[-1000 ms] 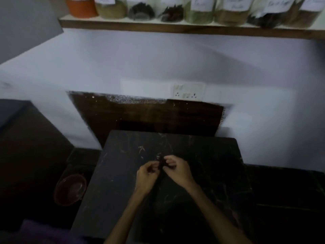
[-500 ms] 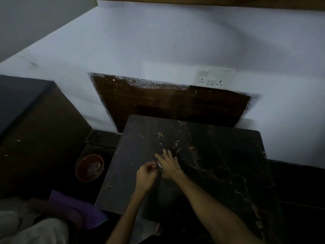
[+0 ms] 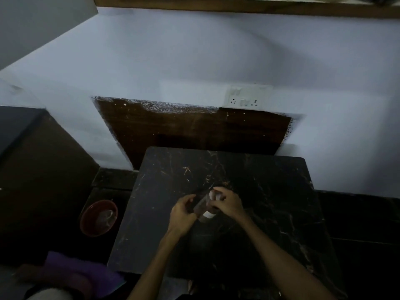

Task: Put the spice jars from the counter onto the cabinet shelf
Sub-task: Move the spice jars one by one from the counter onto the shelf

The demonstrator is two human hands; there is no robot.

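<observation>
Spice jar (image 3: 204, 207) sits between both your hands, low over the middle of the dark marble surface (image 3: 270, 202), and it looks clear-walled with a pale patch near its base; the light is too dim to say more. On the far left, down beside the surface, there's a reddish bowl (image 3: 98, 217), and that's your first hazard: if the jar slips leftward off the edge, it drops toward that bowl and the floor. Your left hand (image 3: 183, 215) curls its fingers against the jar's side. Your right hand (image 3: 227, 204) wraps over the top end, fingers bent round it. Whether the jar rests on the surface or is just lifted, I can't tell. My worry is the grip: two hands crowded on one small smooth jar, and if that top is a loose lid, it could pop and spill. Up at the top edge, the wooden shelf (image 3: 216, 5) is a long reach.
</observation>
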